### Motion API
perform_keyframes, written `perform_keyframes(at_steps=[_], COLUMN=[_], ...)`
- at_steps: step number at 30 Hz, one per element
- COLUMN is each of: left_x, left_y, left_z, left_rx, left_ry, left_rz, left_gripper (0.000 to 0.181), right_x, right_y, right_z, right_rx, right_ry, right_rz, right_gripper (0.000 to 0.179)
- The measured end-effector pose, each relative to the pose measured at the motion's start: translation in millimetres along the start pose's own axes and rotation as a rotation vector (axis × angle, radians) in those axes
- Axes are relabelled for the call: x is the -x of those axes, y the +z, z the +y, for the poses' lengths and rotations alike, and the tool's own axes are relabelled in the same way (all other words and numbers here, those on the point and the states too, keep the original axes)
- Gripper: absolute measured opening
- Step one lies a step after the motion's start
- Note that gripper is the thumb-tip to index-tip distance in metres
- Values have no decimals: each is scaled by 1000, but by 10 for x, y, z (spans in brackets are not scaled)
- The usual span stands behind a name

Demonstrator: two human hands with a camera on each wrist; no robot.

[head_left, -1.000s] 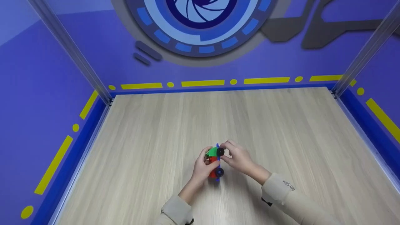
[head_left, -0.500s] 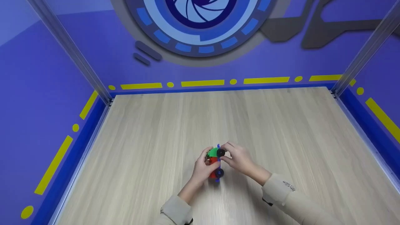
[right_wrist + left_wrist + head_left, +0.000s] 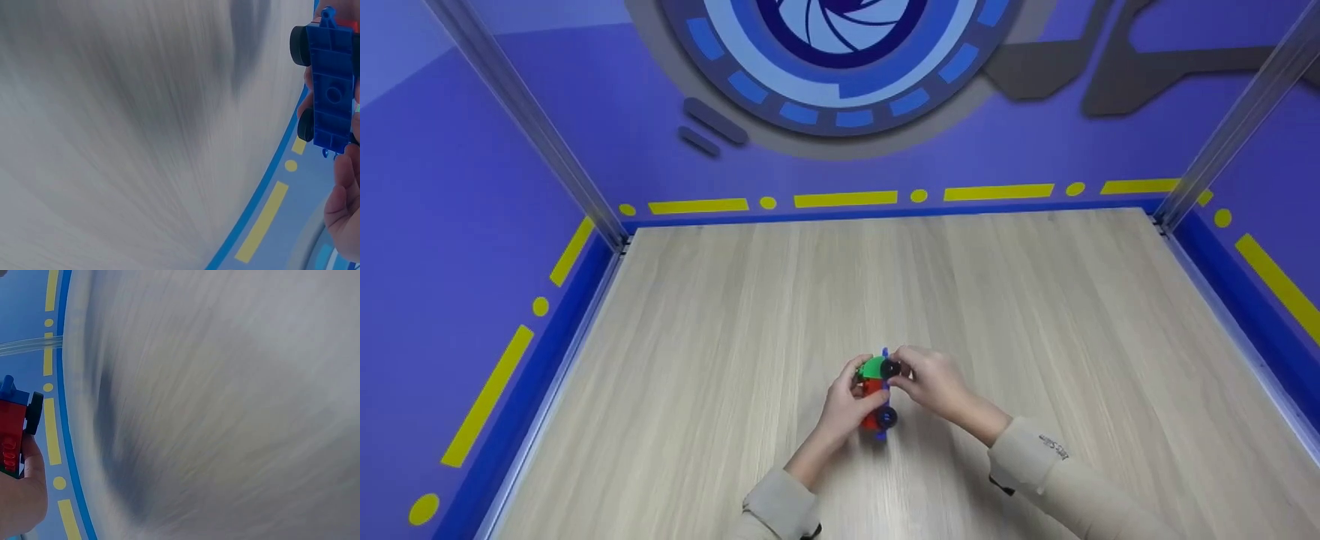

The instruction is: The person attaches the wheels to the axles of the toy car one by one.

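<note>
A toy car with a red and green body (image 3: 871,387) is held above the table, tipped on its side. My left hand (image 3: 842,409) grips that body, thumb across it. Black wheels, a far one (image 3: 889,368) and a near one (image 3: 886,418), face right in the head view. My right hand (image 3: 936,379) pinches the far wheel between thumb and fingers. The right wrist view shows the car's blue underside (image 3: 332,79) with my right fingertips at its lower end, partly cut off by the frame. Red bodywork (image 3: 11,422) appears in the left wrist view.
A light wood-grain table (image 3: 780,292) lies under both hands. Blue-purple panels with yellow markings (image 3: 846,199) stand along its back and sides, joined by metal corner posts (image 3: 540,127).
My right hand has drawn slightly nearer to me, its fingers closing in around the far wheel. The car has shifted a little toward me, with my left hand still gripping it.
</note>
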State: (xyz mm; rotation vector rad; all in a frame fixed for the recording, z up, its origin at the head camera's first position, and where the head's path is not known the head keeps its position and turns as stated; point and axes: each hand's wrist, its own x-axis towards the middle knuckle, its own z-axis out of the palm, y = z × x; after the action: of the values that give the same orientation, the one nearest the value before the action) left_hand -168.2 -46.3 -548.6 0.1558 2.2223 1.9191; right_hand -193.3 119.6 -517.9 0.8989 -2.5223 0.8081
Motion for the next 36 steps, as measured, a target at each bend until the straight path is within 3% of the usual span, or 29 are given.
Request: perform_keyframes(at_steps=[11,19,29,36], left_x=[9,91,-19,25], left_y=[-18,-42,-58,-97], left_z=[23,240,-1,110], left_rx=[20,12,-13,4], left_ry=[-8,-29,1,-9], left_rz=[-6,-12,-21,-60], left_gripper=[58,56,62,60], right_x=[22,35,35,38], right_y=[62,79,94,107], right_z=[-37,-63,-75,-70], right_rx=[-68,-105,-160,-213], right_ry=[34,117,165,184], right_rz=[89,78,67,50], right_gripper=[20,17,16,14])
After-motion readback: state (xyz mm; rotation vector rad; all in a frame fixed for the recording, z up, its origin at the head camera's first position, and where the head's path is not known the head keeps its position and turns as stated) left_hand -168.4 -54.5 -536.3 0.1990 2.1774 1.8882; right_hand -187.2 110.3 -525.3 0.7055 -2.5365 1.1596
